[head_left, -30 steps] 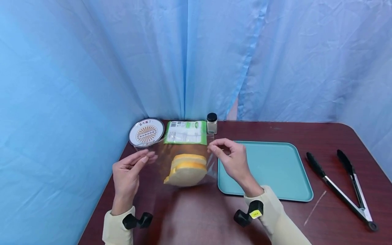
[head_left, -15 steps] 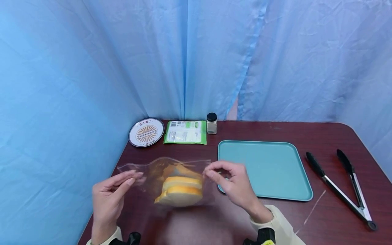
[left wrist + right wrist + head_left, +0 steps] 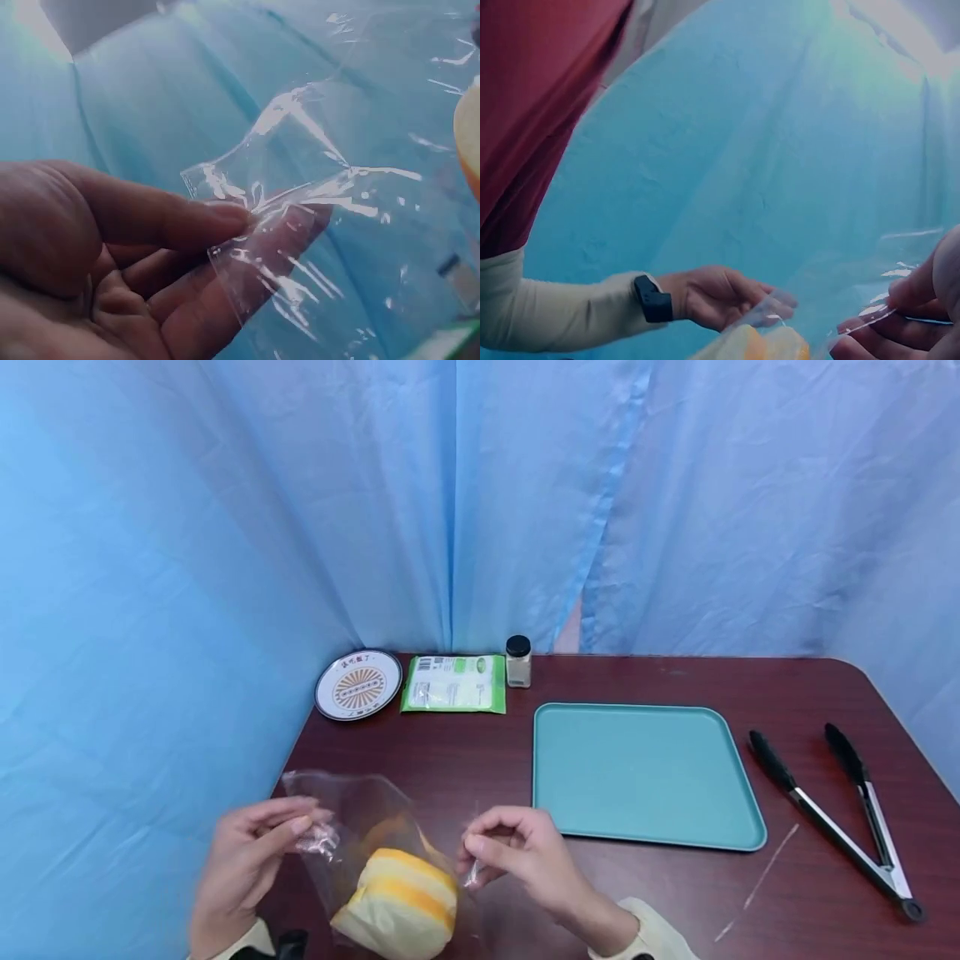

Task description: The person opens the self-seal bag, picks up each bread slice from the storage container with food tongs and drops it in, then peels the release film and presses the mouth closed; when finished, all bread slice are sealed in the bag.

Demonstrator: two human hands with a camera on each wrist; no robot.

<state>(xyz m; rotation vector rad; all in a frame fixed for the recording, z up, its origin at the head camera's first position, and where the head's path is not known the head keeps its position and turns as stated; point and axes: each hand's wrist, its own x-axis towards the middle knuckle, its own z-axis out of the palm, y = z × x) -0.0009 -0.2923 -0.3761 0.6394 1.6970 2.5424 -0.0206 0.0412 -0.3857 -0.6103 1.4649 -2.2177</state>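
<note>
Between both hands hangs a clear plastic bag (image 3: 360, 806) with slices of bread (image 3: 405, 902) inside it. My left hand (image 3: 251, 864) pinches the bag's left edge between thumb and fingers; the left wrist view shows the creased film (image 3: 292, 217) in that pinch. On the other side, my right hand (image 3: 525, 864) pinches the right edge, and a crumpled bit of film shows at its fingertips. In the right wrist view the bread (image 3: 769, 343) sits low between the two hands.
A teal tray (image 3: 645, 777) lies right of centre, with open black-tipped tongs (image 3: 832, 827) beyond it. Along the back stand a patterned plate (image 3: 359, 685), a green-and-white packet (image 3: 454, 683) and a black-capped jar (image 3: 518, 662). Blue curtains (image 3: 480, 510) surround the table.
Both hands have brought the bag of bread down and toward the person, and somewhat left. The bag now hangs tilted, and its edges are more bunched at the fingers.
</note>
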